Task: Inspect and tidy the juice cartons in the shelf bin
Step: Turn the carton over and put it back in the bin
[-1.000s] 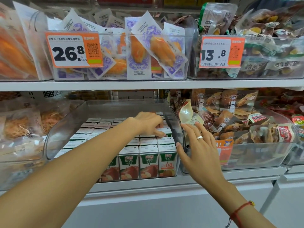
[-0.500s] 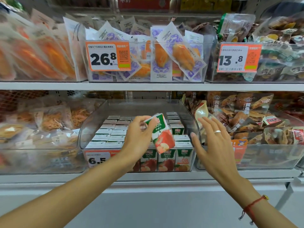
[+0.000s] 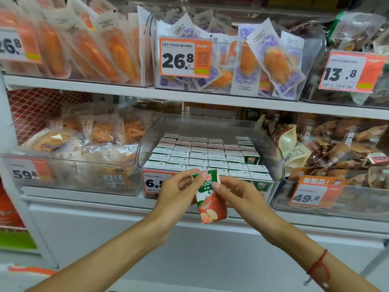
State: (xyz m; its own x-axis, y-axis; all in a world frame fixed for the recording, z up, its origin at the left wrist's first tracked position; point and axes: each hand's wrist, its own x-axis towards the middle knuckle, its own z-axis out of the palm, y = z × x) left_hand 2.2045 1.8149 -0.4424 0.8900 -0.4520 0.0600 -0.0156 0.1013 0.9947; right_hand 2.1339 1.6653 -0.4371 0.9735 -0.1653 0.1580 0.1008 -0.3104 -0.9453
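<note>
Juice carton, a small green-and-white box with a red apple picture [image 3: 211, 199], is held in front of the clear plastic shelf bin [image 3: 275, 165], gripped at its top by fingers of the left hand [image 3: 179, 192] and the right hand [image 3: 237, 197]. Inspection seems in progress; next, it should be returned upright into the gap among the stocked cartons [image 3: 202, 157]

Head view, facing forward and down, close to shelf bin [image 3: 210, 127]
</note>
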